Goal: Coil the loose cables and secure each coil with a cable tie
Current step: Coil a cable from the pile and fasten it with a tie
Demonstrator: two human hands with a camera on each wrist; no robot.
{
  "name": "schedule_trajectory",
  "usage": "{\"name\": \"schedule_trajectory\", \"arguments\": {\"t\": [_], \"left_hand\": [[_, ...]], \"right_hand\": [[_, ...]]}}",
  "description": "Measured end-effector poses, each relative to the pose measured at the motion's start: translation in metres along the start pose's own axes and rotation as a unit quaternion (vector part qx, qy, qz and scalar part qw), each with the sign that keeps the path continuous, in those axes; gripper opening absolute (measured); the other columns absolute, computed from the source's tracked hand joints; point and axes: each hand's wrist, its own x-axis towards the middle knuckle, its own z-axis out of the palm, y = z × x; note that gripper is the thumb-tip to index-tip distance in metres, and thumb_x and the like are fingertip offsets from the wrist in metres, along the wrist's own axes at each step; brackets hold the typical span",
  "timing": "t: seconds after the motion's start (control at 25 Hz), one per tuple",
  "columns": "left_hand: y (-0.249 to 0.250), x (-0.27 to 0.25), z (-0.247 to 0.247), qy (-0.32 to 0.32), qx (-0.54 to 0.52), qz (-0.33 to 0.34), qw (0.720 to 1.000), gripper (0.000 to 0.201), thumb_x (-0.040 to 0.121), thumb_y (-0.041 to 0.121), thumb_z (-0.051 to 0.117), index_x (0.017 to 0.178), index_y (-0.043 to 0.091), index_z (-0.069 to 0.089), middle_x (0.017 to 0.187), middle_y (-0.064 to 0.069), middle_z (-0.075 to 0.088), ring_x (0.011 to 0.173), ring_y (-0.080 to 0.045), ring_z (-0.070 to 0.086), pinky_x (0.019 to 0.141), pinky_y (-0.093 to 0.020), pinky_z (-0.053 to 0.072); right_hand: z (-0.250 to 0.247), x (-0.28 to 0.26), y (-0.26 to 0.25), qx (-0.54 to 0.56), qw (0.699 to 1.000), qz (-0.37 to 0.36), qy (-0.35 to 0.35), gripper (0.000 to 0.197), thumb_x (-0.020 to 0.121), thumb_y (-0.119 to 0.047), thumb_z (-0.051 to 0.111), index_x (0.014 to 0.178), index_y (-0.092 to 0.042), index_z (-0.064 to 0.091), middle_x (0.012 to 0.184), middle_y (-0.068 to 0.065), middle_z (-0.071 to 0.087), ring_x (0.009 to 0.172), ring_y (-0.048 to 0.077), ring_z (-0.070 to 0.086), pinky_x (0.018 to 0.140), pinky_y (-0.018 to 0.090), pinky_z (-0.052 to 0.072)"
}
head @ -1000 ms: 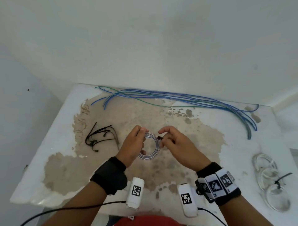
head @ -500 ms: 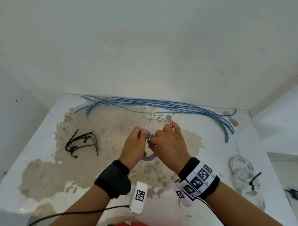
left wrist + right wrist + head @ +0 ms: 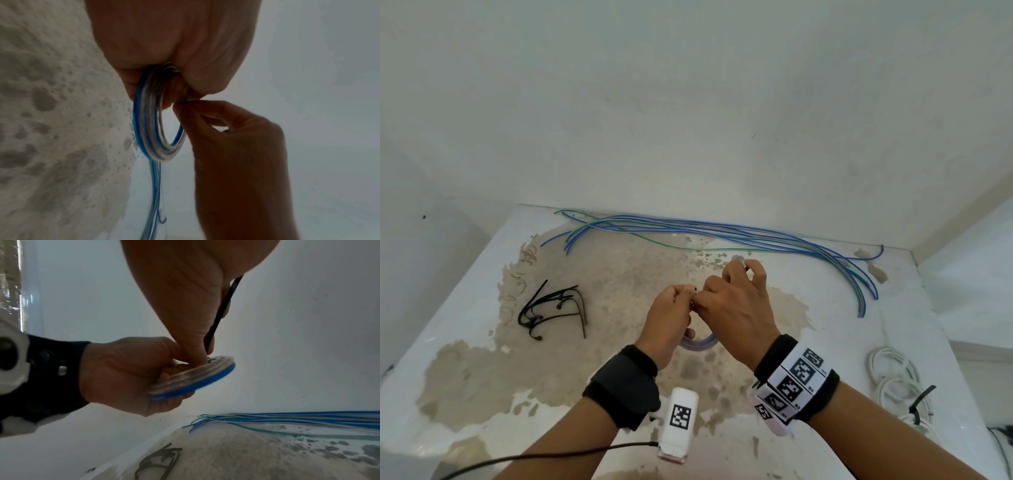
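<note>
**Coil held steady while a black tie was worked around it**

From the head view, both hands met above the stained white worktop (image 3: 825, 342). The left hand (image 3: 669, 322) held the small coil of blue and clear cable (image 3: 697, 342) off the surface, probably so a tie could pass through its middle. The right hand (image 3: 736, 308) covered the top of the coil. The pile of spare black cable ties (image 3: 551, 308) lay well to the left, the long loose blue and green cables (image 3: 722, 233) along the back wall, and the finished white coils (image 3: 897, 380) at the right edge, apart from the work.

In the left wrist view, the left grip was curled around the coil's upper arc (image 3: 156, 116), keeping the loops from springing apart. The right fingertips (image 3: 185, 105) were pinched together at the coil's inner edge.

In the right wrist view, the right grip pinched a thin black cable tie (image 3: 222, 311), its lower end meeting the coil, seemingly to thread or tighten it.
</note>
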Motion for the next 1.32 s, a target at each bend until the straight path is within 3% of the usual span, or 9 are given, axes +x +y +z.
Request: {"name": "schedule_trajectory", "arguments": {"t": [0.08,0.16,0.24,0.36,0.48,0.64,0.88,1.12,1.32], "left_hand": [[0.003,0.001,-0.002,-0.028,-0.021,-0.027,0.999,0.021,0.101,0.025,0.05,0.097,0.011,0.065,0.074,0.001,0.051,0.053,-0.008,0.038,0.048,-0.026,0.04],[0.008,0.002,-0.002,-0.025,-0.041,-0.027,0.998,0.019,0.1,0.022,0.051,0.091,0.012,0.065,0.065,0.005,0.048,0.052,-0.009,0.035,0.046,-0.026,0.036],[0.012,0.003,-0.003,-0.013,-0.062,-0.012,0.998,0.019,0.101,0.024,0.052,0.092,0.011,0.064,0.06,0.008,0.041,0.051,-0.01,0.031,0.045,-0.027,0.033],[0.015,0.005,-0.005,-0.006,-0.058,0.017,0.998,0.021,0.102,0.025,0.052,0.099,0.011,0.066,0.058,0.011,0.038,0.049,-0.009,0.029,0.044,-0.026,0.031],[0.016,0.003,-0.002,-0.016,-0.019,0.05,0.998,0.022,0.103,0.027,0.052,0.102,0.01,0.066,0.057,0.011,0.042,0.049,-0.009,0.033,0.044,-0.026,0.034],[0.021,-0.002,0.001,-0.025,-0.002,0.078,0.997,0.022,0.104,0.025,0.05,0.106,0.012,0.066,0.058,0.011,0.043,0.049,-0.009,0.033,0.044,-0.026,0.035],[0.026,-0.004,0.001,-0.037,-0.043,0.055,0.997,0.021,0.103,0.025,0.051,0.117,0.025,0.067,0.061,0.009,0.038,0.049,-0.007,0.032,0.044,-0.025,0.033],[0.025,0.0,0.002,-0.053,-0.032,0.01,0.998,0.022,0.102,0.025,0.052,0.107,0.017,0.071,0.061,0.009,0.04,0.049,-0.006,0.033,0.044,-0.023,0.034],[0.029,-0.001,0.004,-0.026,-0.062,0.01,0.998,0.016,0.098,0.022,0.055,0.096,0.017,0.071,0.063,0.006,0.037,0.051,-0.009,0.029,0.044,-0.024,0.029]], "right_hand": [[0.002,-0.002,0.001,0.017,1.0,-0.005,0.012,0.017,0.086,-0.039,0.077,0.073,-0.031,0.07,0.069,-0.014,0.059,0.091,0.022,0.054,0.108,0.044,0.02],[-0.001,-0.006,0.004,0.068,0.996,0.009,0.052,0.01,0.086,-0.044,0.076,0.085,-0.034,0.073,0.092,-0.015,0.067,0.108,0.021,0.057,0.112,0.045,0.018],[-0.008,-0.011,0.009,0.178,0.975,0.093,0.101,0.025,0.084,-0.048,0.076,0.102,-0.031,0.071,0.116,-0.011,0.064,0.121,0.016,0.053,0.109,0.042,0.024],[-0.022,-0.011,0.016,0.401,0.872,0.277,0.048,0.039,0.087,-0.055,0.07,0.118,-0.033,0.059,0.117,-0.02,0.057,0.11,0.003,0.056,0.097,0.029,0.037],[-0.026,0.0,0.021,0.546,0.767,0.33,-0.065,0.038,0.091,-0.049,0.067,0.126,-0.036,0.06,0.114,-0.018,0.063,0.097,0.002,0.063,0.079,0.017,0.047],[-0.03,0.007,0.024,0.567,0.771,0.286,-0.036,0.01,0.096,-0.033,0.069,0.102,-0.03,0.076,0.094,-0.013,0.074,0.084,0.01,0.069,0.074,0.025,0.054],[-0.027,-0.003,0.019,0.507,0.843,0.178,0.036,0.013,0.094,-0.019,0.07,0.103,-0.019,0.08,0.093,-0.01,0.074,0.086,0.008,0.068,0.076,0.016,0.05],[-0.02,-0.009,0.018,0.445,0.889,0.092,0.062,0.016,0.094,-0.019,0.07,0.107,-0.018,0.08,0.099,-0.005,0.074,0.092,-0.002,0.065,0.086,0.012,0.049],[-0.026,-0.011,0.013,0.51,0.844,0.159,0.041,0.017,0.098,-0.026,0.064,0.105,-0.02,0.078,0.099,-0.012,0.074,0.091,0.005,0.067,0.078,0.015,0.05]]}}
